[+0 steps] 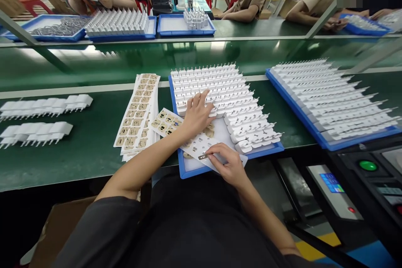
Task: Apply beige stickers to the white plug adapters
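Note:
My left hand reaches over a blue tray filled with rows of white plastic housings with thin metal pins. Its fingers curve down around a white housing at the end of a front row, partly hidden by the hand. My right hand pinches a small grey-brown flat strip between thumb and fingertips. Under that strip lies a partly used white sticker sheet, across the tray's bare front part. Another sheet with tan and dark labels overlaps the tray's left edge.
Stacked label sheets lie left of the tray. Two rows of white housings sit farther left on the green bench. A second full blue tray stands right. Co-workers sit across the line behind trays. A control box is below right.

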A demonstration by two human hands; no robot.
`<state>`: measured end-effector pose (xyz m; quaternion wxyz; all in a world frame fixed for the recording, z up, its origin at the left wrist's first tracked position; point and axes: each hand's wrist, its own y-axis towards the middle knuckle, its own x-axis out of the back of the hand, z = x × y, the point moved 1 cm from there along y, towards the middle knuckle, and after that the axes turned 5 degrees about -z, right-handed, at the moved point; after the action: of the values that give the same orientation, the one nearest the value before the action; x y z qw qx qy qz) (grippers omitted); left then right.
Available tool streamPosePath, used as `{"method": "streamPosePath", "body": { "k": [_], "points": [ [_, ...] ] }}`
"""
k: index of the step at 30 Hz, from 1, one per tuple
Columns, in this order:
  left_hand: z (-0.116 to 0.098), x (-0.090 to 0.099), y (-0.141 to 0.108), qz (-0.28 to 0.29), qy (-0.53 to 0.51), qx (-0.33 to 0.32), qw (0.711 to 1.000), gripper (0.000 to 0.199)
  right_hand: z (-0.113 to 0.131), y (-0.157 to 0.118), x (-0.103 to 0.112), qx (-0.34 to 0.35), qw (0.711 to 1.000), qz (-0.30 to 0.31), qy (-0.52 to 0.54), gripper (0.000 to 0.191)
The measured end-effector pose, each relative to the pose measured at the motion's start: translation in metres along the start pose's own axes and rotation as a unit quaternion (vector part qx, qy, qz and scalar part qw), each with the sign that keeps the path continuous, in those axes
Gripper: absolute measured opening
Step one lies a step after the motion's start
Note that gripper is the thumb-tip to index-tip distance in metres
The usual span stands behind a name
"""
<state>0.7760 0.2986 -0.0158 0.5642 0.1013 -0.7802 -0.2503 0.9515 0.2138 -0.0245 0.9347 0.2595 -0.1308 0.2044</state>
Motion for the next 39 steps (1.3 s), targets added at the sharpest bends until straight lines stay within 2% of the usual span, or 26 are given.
{"method": "streamPosePath", "body": {
  "k": [3,5,7,9,11,12,14,17,19,20,22,24,26,29,31,33,36,39],
  "points": [
    [-0.002,0.017,-0.005,-0.023,-0.065,0.0,0.998,0.021,-0.001,0.001,0.002,0.017,0.999,-0.028,0.003,0.012],
    [0.0,0.037,-0.017,-0.037,-0.178,0.045,0.982,0.025,-0.001,0.001,0.002,0.039,0.998,-0.054,-0.021,0.015],
    [0.003,0.055,-0.034,-0.043,-0.331,0.122,0.935,0.033,0.001,0.001,0.003,0.07,0.991,-0.084,-0.08,0.017],
    [0.005,0.065,-0.056,-0.043,-0.468,0.207,0.858,0.039,0.004,0.003,0.004,0.086,0.983,-0.11,-0.115,0.018],
    [0.005,0.068,-0.078,-0.034,-0.555,0.268,0.787,0.046,0.008,0.006,0.004,0.063,0.989,-0.115,-0.067,0.015],
    [0.004,0.067,-0.089,-0.026,-0.577,0.291,0.763,0.051,0.009,0.007,0.003,0.037,0.993,-0.107,-0.016,0.012],
    [0.001,0.062,-0.107,-0.013,-0.598,0.318,0.736,0.059,0.013,0.01,-0.002,-0.022,0.993,-0.075,0.09,0.007],
    [-0.006,0.054,-0.127,-0.021,-0.606,0.335,0.721,0.055,0.019,0.012,-0.01,-0.072,0.979,-0.022,0.191,0.008],
    [-0.008,0.051,-0.133,-0.034,-0.602,0.321,0.73,0.045,0.022,0.012,-0.014,-0.075,0.974,-0.006,0.214,0.007],
    [-0.008,0.051,-0.135,-0.037,-0.591,0.301,0.747,0.04,0.023,0.012,-0.015,-0.074,0.972,-0.005,0.223,0.006],
    [-0.007,0.053,-0.138,-0.034,-0.543,0.246,0.802,0.032,0.024,0.012,-0.016,-0.077,0.968,-0.008,0.239,0.004],
    [-0.008,0.057,-0.14,-0.019,-0.478,0.188,0.858,0.033,0.024,0.011,-0.017,-0.087,0.963,-0.008,0.256,0.004],
    [-0.009,0.058,-0.142,0.001,-0.436,0.152,0.887,0.042,0.025,0.01,-0.018,-0.098,0.959,-0.007,0.268,0.005],
    [-0.013,0.055,-0.147,-0.003,-0.428,0.167,0.888,0.054,0.026,0.008,-0.019,-0.106,0.953,0.016,0.284,0.005],
    [-0.016,0.051,-0.151,-0.039,-0.436,0.199,0.877,0.057,0.026,0.008,-0.02,-0.111,0.952,0.034,0.283,0.005],
    [-0.017,0.048,-0.154,-0.078,-0.434,0.203,0.874,0.053,0.024,0.008,-0.018,-0.117,0.957,0.019,0.263,0.005],
    [-0.02,0.05,-0.153,-0.097,-0.416,0.162,0.889,0.044,0.02,0.012,-0.015,-0.127,0.963,-0.035,0.234,0.006],
    [-0.022,0.056,-0.148,-0.108,-0.405,0.123,0.899,0.044,0.018,0.016,-0.016,-0.14,0.96,-0.042,0.239,0.003]
  ]
}}
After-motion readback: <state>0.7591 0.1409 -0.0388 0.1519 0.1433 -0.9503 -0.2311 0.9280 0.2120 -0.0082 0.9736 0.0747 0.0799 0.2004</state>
